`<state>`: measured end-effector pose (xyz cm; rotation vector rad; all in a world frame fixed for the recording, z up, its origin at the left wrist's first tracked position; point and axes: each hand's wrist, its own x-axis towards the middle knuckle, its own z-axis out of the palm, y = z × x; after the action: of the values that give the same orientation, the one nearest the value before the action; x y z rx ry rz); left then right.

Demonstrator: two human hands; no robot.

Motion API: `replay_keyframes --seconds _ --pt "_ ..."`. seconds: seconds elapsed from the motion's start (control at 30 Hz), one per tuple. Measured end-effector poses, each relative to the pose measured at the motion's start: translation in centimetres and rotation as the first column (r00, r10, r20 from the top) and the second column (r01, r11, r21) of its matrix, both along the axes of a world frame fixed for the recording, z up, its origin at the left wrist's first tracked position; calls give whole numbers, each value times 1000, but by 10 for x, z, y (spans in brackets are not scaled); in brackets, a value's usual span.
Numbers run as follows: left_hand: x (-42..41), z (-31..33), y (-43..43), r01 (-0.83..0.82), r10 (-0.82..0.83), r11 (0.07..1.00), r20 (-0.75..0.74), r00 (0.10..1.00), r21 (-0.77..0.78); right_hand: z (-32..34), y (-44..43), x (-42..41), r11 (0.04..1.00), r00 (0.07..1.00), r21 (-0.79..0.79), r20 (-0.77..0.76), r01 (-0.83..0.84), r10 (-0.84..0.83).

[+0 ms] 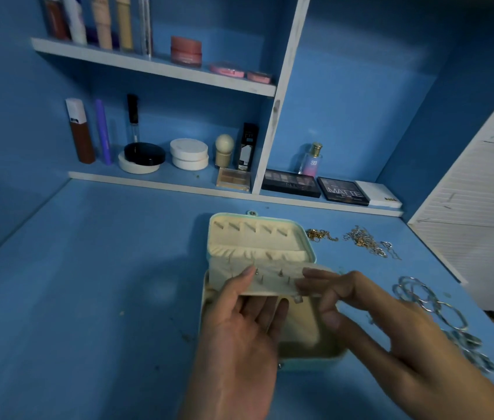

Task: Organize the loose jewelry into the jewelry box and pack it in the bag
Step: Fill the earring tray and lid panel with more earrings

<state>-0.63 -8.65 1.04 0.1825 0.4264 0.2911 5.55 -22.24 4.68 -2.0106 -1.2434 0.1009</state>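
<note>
The jewelry box (300, 327) lies open on the blue desk (88, 268) right in front of you, lid tipped back, base toward you. Your left hand (239, 334) pinches the cream earring panel (273, 281), thumb on top and fingers spread beneath it, lifting it clear of the base. Your right hand (370, 307) reaches in with its fingertips at the panel's right edge. I cannot tell whether it grips the edge or only touches it.

The panel looks like a thin padded flap: light, bendable, and likely hinged at the lid, so support it from underneath as you do now and don't fold it. A few studs (280, 271) stick out of it and could snag or prick you, so keep your fingers on the bare margins.

The loose pieces wait to your right, well apart from the box. The gold chains (318, 234) and silver chains (364, 241) are probably light, limp and quick to tangle, so pinch one strand and lift it slowly. The bangles (421, 295) are stiff rings, overlapping, and may slide and clatter; hook them through with a finger. More small silvery pieces (467, 350) lie at the desk's near right edge, too blurred to name.

Nothing stands between box and jewelry. Eyeshadow palettes (291, 183) and a perfume bottle (312, 159) sit on the shelf behind. No bag is in view.
</note>
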Motion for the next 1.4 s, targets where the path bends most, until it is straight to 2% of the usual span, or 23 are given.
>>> replay_keyframes --seconds 0.13,0.23,0.4,0.53,0.87,1.4 --pt "-3 -7 0 30 -30 999 31 999 17 19 7 19 993 982 116 -191 20 2" --pt "-6 -10 2 74 -77 997 83 994 36 25 19 46 995 973 79 -230 52 -33" --pt "-7 -13 2 82 -88 994 78 993 72 15 45 75 986 977 -166 -205 18 -53" --pt "-7 -15 2 93 -99 994 102 990 62 9 56 77 967 977 -254 -204 3 -57" --pt "-7 -15 3 108 -117 989 93 989 99 3 55 81 967 978 -253 -208 -32 -22" --pt "-6 -16 3 107 -113 992 100 988 66 4 58 84 961 981 -271 -196 -61 7"
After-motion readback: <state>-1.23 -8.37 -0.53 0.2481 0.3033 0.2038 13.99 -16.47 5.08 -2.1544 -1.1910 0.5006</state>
